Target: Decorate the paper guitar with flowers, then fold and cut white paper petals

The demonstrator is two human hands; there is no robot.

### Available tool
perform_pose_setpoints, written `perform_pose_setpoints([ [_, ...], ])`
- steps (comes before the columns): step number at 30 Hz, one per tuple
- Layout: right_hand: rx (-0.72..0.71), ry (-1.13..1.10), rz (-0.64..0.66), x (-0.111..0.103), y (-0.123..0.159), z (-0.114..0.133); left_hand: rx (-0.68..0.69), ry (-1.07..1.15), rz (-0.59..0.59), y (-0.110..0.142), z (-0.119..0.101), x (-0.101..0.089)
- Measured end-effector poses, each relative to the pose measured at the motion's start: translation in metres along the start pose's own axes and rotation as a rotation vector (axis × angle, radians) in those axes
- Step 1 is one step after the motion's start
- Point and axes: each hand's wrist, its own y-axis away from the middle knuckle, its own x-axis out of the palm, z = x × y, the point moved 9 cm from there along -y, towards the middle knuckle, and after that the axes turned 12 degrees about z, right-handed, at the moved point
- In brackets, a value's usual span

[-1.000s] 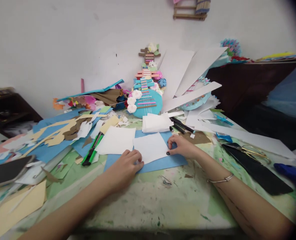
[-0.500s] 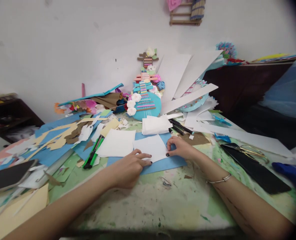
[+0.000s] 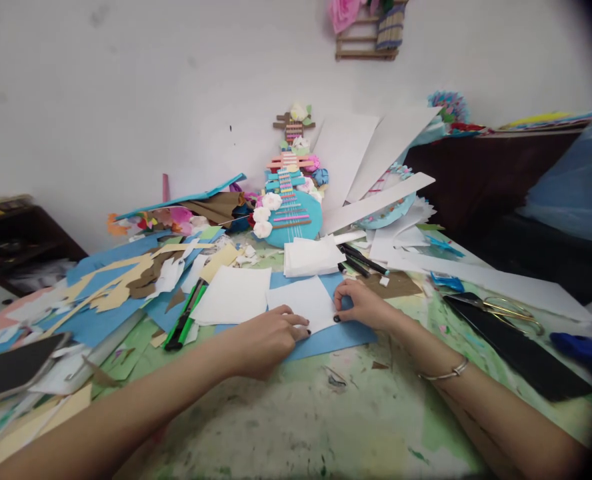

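Observation:
A small white paper sheet (image 3: 303, 301) lies on a larger blue sheet (image 3: 356, 337) in the middle of the table. My left hand (image 3: 271, 339) rests with fingers stretched out, its fingertips touching the white sheet's lower edge. At the sheet's right edge my right hand (image 3: 359, 305) is curled, thumb and forefinger pinching the paper. To the left, partly over the blue sheet, sits a stack of white paper squares (image 3: 233, 295). Behind the sheet is another pile of white paper pieces (image 3: 313, 257).
A green box cutter (image 3: 186, 315) and paper scraps (image 3: 121, 273) lie left, near a phone-like dark slab (image 3: 19, 367). Pens (image 3: 361, 260), gold-handled scissors (image 3: 506, 313) and a black flat piece (image 3: 523, 353) are right. A blue paper instrument (image 3: 296, 217) leans against the wall.
My left fingertips have slid slightly right along the white sheet's lower edge. My right hand keeps its place at the sheet's right edge. The camera view has tilted up a little.

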Motion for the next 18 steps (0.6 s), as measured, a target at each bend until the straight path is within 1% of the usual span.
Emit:
perform_pose_setpoints([
  [3,-0.029,0.147,-0.088,-0.005,0.007,0.017,0.006,-0.029,-0.014,-0.004,-0.003,-0.001],
  [5,-0.065,0.320,-0.180,-0.005,0.015,0.037,-0.002,-0.033,-0.053,-0.005,-0.004,0.000],
  [6,-0.095,0.418,-0.216,-0.001,0.021,0.049,-0.007,-0.024,-0.074,-0.004,-0.004,0.002],
  [8,-0.190,0.602,-0.243,0.017,0.033,0.077,-0.015,0.014,-0.102,-0.002,-0.003,0.007],
  [9,-0.245,0.669,-0.241,0.029,0.040,0.089,-0.020,0.036,-0.111,-0.001,-0.002,0.010],
  [11,-0.339,0.760,-0.285,0.052,0.057,0.110,-0.029,0.077,-0.126,0.002,0.001,0.015],
  [14,-0.312,0.806,-0.296,0.076,0.071,0.117,-0.011,0.141,-0.147,0.006,0.004,0.015],
  [16,-0.271,0.798,-0.279,0.083,0.073,0.115,0.024,0.193,-0.168,0.008,0.005,0.011],
  [18,-0.239,0.780,-0.267,0.084,0.072,0.112,0.045,0.239,-0.186,0.010,0.007,0.008],
])
